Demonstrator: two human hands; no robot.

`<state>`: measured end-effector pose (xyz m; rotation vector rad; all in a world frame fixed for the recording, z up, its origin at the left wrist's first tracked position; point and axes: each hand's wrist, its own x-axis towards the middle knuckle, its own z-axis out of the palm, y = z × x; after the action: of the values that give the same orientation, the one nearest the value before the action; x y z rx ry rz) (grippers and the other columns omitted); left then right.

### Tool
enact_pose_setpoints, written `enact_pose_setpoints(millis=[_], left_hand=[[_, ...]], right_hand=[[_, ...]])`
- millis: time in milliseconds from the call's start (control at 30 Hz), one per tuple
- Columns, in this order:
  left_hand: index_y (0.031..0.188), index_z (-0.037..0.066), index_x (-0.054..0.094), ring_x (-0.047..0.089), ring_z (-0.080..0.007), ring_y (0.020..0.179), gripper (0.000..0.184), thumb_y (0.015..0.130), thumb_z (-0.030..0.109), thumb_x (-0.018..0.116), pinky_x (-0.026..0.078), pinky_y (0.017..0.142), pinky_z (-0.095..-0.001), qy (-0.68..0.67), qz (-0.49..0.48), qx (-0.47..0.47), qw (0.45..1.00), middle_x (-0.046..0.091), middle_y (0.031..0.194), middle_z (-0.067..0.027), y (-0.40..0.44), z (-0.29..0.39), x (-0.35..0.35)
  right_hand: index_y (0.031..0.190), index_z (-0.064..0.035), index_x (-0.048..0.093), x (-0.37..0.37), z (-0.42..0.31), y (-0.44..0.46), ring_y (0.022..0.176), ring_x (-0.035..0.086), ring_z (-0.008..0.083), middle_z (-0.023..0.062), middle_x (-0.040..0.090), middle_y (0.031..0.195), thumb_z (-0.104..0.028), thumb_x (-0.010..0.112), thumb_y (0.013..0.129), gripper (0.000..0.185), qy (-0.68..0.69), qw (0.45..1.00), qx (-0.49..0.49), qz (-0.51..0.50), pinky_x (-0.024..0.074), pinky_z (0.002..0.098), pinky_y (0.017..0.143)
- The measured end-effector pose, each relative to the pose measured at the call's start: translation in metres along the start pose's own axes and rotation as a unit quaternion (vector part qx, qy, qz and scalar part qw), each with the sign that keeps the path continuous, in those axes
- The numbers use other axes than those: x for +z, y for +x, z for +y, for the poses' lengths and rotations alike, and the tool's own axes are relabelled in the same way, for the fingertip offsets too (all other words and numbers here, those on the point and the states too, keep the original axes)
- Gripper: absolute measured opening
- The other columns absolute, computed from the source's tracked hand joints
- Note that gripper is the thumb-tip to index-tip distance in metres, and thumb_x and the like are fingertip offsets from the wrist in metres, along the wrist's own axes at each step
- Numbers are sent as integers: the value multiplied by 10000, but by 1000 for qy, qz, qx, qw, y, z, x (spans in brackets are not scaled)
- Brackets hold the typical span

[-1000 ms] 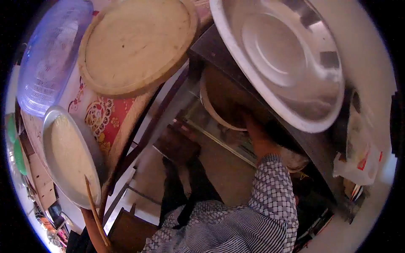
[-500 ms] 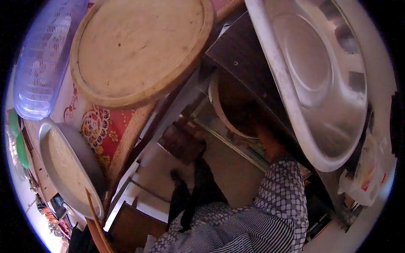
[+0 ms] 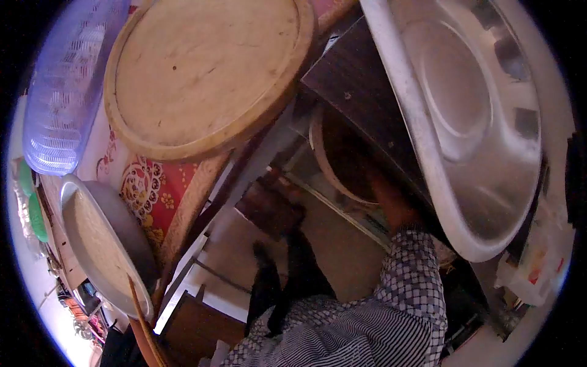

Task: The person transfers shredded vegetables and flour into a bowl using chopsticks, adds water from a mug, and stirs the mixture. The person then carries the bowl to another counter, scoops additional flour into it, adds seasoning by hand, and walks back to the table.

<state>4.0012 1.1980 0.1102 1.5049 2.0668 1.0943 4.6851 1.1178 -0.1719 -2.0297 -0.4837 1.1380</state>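
Note:
My right hand [image 3: 386,192] reaches into a wide round container [image 3: 327,162] beneath a dark wooden top; its fingers are lost in shadow. At the lower left, bare skin of my left hand or forearm [image 3: 142,344] shows below an oval-looking metal bowl [image 3: 143,244] of pale, cream-coloured material. The fingers there are hidden. A thin wooden stick [image 3: 139,312] runs from the bowl's rim down across that arm. Whether my left hand grips the stick or the bowl cannot be made out.
A round wooden board [image 3: 208,73] and a translucent blue basket [image 3: 67,92] rest on a red patterned cloth [image 3: 174,183]. A large metal basin [image 3: 455,98] stands on the dark wooden top [image 3: 361,79]. A plastic bag [image 3: 532,269] is at the right.
The view has shifted, so the basin and dark top appear farther right. My right hand remains at the round container, with its fingers in shadow.

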Motion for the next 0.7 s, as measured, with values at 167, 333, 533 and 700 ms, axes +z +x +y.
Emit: enact_pose_setpoints(millis=[167, 333, 533, 700], left_hand=[[1182, -7, 399, 455, -255, 1063, 475, 783, 175, 581, 367, 899, -375, 5, 1, 0, 1000, 480, 1140, -152, -4, 1, -4], [1175, -9, 410, 463, -256, 1053, 461, 782, 165, 578, 371, 893, -375, 5, -2, 2, 1000, 490, 1128, -152, -5, 5, -7], [1166, -12, 423, 473, -258, 1042, 446, 780, 153, 576, 376, 887, -375, -7, -11, 10, 1000, 503, 1113, -153, -4, 10, -8], [1158, -14, 434, 481, -259, 1032, 433, 779, 142, 573, 380, 881, -375, -20, -20, 22, 999, 513, 1101, -154, -1, 12, -5]], right_hand=[[1014, -51, 584, 7, 8, -2, 898, 580, 263, 111, 593, 1009, -121, 573, 781, 244, 58, 998, -6, 5, 488, 402, 750], [1027, -54, 580, -24, 10, -19, 905, 578, 261, 107, 589, 1018, -124, 571, 789, 248, 211, 977, -17, -12, 490, 397, 753], [1041, -57, 576, -62, 2, -46, 913, 575, 259, 102, 585, 1030, -129, 569, 800, 252, 327, 944, -42, -24, 492, 392, 755], [1054, -60, 572, -69, -8, -63, 920, 573, 257, 98, 581, 1039, -133, 567, 809, 256, 372, 925, -65, -23, 494, 387, 758]])
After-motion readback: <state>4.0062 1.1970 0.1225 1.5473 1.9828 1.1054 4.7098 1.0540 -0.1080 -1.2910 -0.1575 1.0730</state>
